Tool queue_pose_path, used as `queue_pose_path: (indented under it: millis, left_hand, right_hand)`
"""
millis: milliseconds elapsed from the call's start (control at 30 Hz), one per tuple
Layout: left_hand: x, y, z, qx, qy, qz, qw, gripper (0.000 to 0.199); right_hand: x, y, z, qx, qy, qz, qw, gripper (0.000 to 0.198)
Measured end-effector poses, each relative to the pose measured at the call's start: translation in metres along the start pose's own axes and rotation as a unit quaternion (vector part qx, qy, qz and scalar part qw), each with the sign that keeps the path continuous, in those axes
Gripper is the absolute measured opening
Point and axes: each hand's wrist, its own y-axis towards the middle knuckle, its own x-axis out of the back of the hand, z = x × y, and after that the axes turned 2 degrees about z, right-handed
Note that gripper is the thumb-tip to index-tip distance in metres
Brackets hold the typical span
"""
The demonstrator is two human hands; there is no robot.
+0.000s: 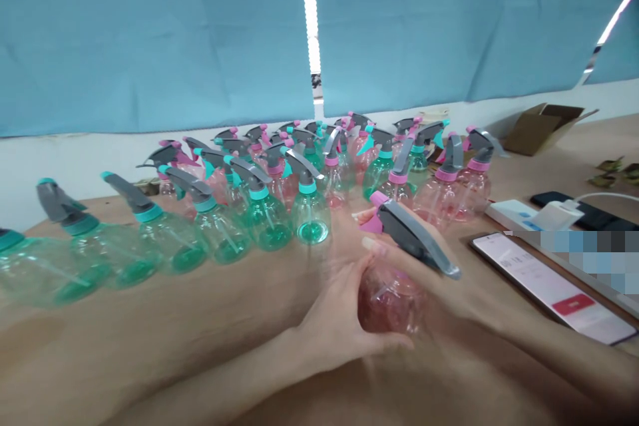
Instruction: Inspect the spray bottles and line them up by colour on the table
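A pink spray bottle (392,303) with a grey and pink trigger head (412,236) stands close in front of me, slightly blurred. My left hand (334,309) curls around the near left side of its clear body. At the neck, below the trigger head, my right hand (417,266) has its fingers wrapped round, partly hidden behind the head. Just beyond the hands is a green spray bottle (312,216) with a turquoise collar. A pink spray bottle (398,190) is behind the held one.
Rows of green and pink spray bottles fill the table's far side, with a green row (184,239) on the left. To the right lie a lit phone (549,286), a white charger (558,214) and a dark phone (589,206). An open cardboard box (542,130) sits farther back.
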Motion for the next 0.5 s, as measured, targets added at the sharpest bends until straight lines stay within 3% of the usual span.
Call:
queue_pose_path:
  millis: [100,200,300,500]
  left_hand:
    - [0.002,-0.001,0.004,0.007,0.030,-0.019,0.999,0.094]
    - [0.006,-0.007,0.011,0.015,0.090,-0.017,0.996,0.096]
    - [0.012,-0.016,0.022,0.022,0.161,0.015,0.987,0.087]
    - [0.018,-0.028,0.031,0.044,0.248,0.072,0.965,0.075]
  right_hand:
    - [-0.003,0.006,-0.003,-0.015,0.055,-0.011,0.998,0.005]
    - [-0.005,0.013,-0.008,-0.007,0.088,0.006,0.996,0.015]
    - [-0.006,0.020,-0.013,-0.005,0.084,0.020,0.996,0.023]
    - [-0.006,0.030,-0.018,-0.004,0.026,0.023,0.999,0.017]
